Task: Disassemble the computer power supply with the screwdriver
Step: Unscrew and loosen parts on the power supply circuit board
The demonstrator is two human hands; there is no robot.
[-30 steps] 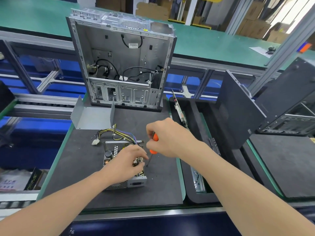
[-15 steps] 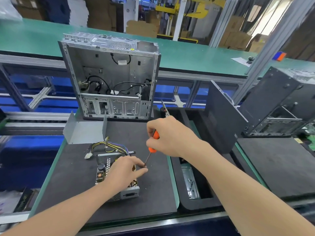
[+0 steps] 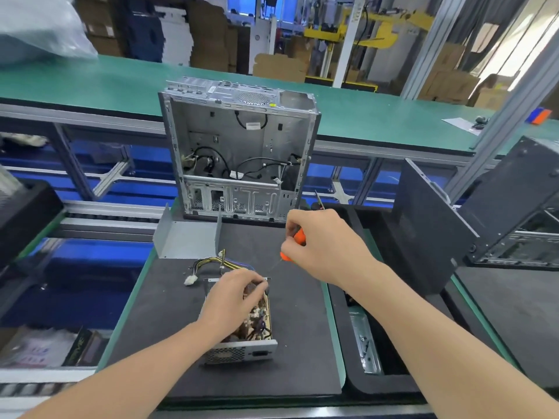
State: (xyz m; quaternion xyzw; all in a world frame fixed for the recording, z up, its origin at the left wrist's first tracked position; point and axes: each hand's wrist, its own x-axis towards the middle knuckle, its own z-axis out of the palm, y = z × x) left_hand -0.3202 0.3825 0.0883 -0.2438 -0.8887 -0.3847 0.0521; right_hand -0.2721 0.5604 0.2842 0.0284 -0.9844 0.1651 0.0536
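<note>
The opened power supply (image 3: 242, 352) lies on the black mat (image 3: 302, 343), its circuit board exposed and its yellow cable bundle (image 3: 211, 263) trailing to the far left. My left hand (image 3: 233, 297) rests on top of the board, fingers curled over its far right corner. My right hand (image 3: 323, 243) grips the orange-handled screwdriver (image 3: 292, 244); its thin shaft points down-left toward that corner, beside my left fingertips. The tip is too small to make out.
The removed grey metal cover (image 3: 187, 237) stands on the mat behind the supply. An open computer case (image 3: 239, 152) stands upright at the mat's far edge. A black foam tray (image 3: 378, 343) with metal parts lies to the right, next to a dark panel (image 3: 429, 231).
My view has shifted, so the scene sits lower and to the right. My left hand slid toward the far end of the board. My right hand kept the screwdriver near the same corner.
</note>
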